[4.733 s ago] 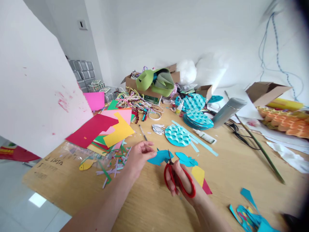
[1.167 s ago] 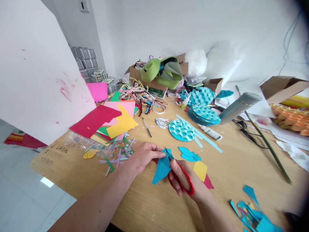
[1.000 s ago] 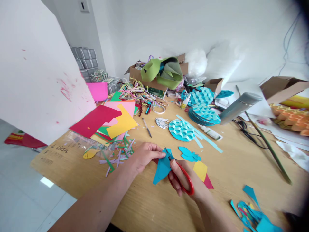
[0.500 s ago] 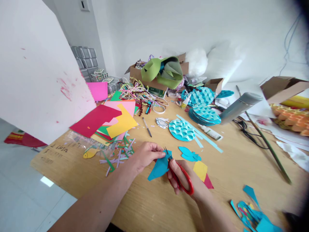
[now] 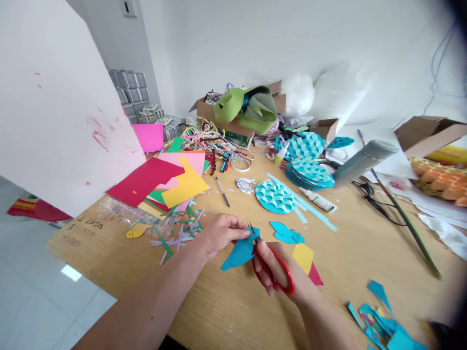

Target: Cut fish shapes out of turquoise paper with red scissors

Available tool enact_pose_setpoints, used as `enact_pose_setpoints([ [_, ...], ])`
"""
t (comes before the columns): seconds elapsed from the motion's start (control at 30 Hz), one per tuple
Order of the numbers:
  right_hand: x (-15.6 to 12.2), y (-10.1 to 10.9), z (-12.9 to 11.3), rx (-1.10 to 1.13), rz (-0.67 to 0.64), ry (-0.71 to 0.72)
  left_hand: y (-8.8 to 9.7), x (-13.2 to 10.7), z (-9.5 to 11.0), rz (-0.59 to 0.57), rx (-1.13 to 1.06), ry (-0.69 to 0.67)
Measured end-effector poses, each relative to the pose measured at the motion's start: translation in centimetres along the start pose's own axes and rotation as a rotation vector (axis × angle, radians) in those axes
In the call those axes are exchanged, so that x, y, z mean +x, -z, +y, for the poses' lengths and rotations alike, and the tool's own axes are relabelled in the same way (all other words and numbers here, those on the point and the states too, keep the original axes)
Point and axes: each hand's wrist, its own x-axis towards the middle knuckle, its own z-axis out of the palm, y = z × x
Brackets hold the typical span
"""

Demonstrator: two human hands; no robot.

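Observation:
My left hand (image 5: 219, 234) pinches a blue paper piece (image 5: 239, 251) by its upper edge, just above the wooden table (image 5: 357, 257). My right hand (image 5: 280, 279) has its fingers through the red handles of a pair of scissors (image 5: 272, 267). The scissor blades point up into the top of the blue paper, between my two hands. A cut blue fish shape (image 5: 286, 234) lies just beyond them, and a yellow paper piece (image 5: 302, 257) over a red one lies to the right of the scissors.
A stack of coloured paper sheets (image 5: 160, 182) and paper scraps (image 5: 178, 228) lie left. Round blue wave-pattern discs (image 5: 274, 196), a pen (image 5: 222, 191), a glue tube (image 5: 318, 200), a grey bottle (image 5: 359, 163), cardboard boxes (image 5: 237, 114) and blue offcuts (image 5: 379, 323) surround the area. A white board (image 5: 54, 112) leans at left.
The blue paper has turned in my left hand, its long point swinging from down-right to down-left. The scissors stay at its top edge.

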Motion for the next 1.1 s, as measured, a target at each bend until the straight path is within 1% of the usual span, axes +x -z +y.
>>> enact_pose_setpoints([
  [0.23, 0.1, 0.1, 0.4, -0.019, 0.004, 0.009, 0.2, -0.1, 0.2, -0.024, 0.019, 0.000],
  [0.43, 0.1, 0.3, 0.2, -0.024, -0.016, -0.033, 0.5, -0.2, 0.4, -0.014, 0.094, 0.004],
  [0.7, -0.2, 0.6, 0.1, -0.049, -0.056, -0.011, 0.6, -0.4, 0.9, -0.070, 0.119, 0.035],
  [0.87, -0.2, 0.7, 0.2, -0.066, -0.062, -0.015, 0.6, -0.4, 0.9, -0.052, 0.134, 0.046],
  [1.1, -0.4, 0.8, 0.1, -0.083, -0.064, -0.055, 0.6, -0.4, 1.0, -0.055, 0.132, 0.040],
])
